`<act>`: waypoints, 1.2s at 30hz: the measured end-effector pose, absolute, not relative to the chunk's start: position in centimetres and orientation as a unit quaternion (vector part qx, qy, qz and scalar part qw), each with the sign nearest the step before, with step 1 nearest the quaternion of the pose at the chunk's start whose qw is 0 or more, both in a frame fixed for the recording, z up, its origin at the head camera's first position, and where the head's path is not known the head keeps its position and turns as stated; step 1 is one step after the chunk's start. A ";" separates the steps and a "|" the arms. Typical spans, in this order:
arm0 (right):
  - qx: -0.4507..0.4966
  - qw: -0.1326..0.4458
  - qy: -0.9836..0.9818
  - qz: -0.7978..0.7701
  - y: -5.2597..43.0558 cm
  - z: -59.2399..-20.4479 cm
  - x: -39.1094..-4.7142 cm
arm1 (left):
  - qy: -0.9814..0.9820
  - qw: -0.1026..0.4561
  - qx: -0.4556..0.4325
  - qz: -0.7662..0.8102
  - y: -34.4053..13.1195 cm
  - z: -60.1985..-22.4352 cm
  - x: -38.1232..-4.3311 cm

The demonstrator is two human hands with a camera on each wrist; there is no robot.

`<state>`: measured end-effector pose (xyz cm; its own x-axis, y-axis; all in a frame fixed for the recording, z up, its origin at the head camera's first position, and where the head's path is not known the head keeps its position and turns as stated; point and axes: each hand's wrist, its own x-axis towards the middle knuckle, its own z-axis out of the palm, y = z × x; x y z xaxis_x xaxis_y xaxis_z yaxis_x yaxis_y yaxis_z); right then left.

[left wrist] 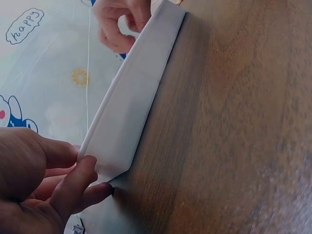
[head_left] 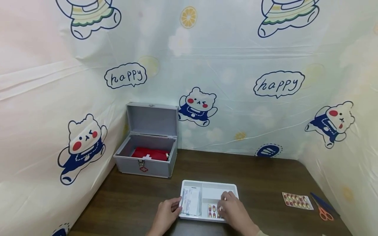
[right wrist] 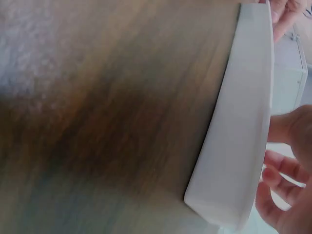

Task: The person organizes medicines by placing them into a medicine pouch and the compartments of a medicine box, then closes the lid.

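Note:
A white compartment tray [head_left: 189, 217] sits near the front of the table. My left hand [head_left: 166, 213] grips its left end; in the left wrist view the thumb and fingers [left wrist: 80, 178] hold the rim and corner. Inside the right front compartment lies a blister pack of red and yellow capsules [head_left: 212, 210]. My right hand [head_left: 234, 211] holds this pack at its right side with curled fingers, covering part of it; the fingertips' exact contact is hidden. White packets with printed text [head_left: 190, 200] fill the left compartment.
A grey metal case [head_left: 144, 168] with a raised lid stands at the back left, a red pouch [head_left: 150, 153] inside. To the right lie another capsule blister pack [head_left: 297, 201], orange-handled scissors [head_left: 325, 214] and a dark blue strip-like item [head_left: 323, 201]. Printed sheeting [head_left: 230, 131] surrounds the table.

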<state>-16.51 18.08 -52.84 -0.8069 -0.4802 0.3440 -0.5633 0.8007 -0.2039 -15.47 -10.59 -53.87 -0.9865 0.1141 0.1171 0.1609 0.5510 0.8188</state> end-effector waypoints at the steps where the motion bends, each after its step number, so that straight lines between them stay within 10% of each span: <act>1: 0.278 0.138 -0.938 0.152 18.2 -52.9 -16.6 | -0.881 0.024 -0.076 -0.467 -10.6 -53.9 -15.5; 18: 0.173 0.211 -0.946 0.173 31.3 -50.5 -18.8 | -0.882 0.003 -0.051 -0.468 -10.6 -53.7 -15.6; 36: 0.033 -0.075 -0.990 0.113 46.0 -51.7 -21.5 | -0.888 -0.008 -0.059 -0.457 -10.6 -53.4 -15.7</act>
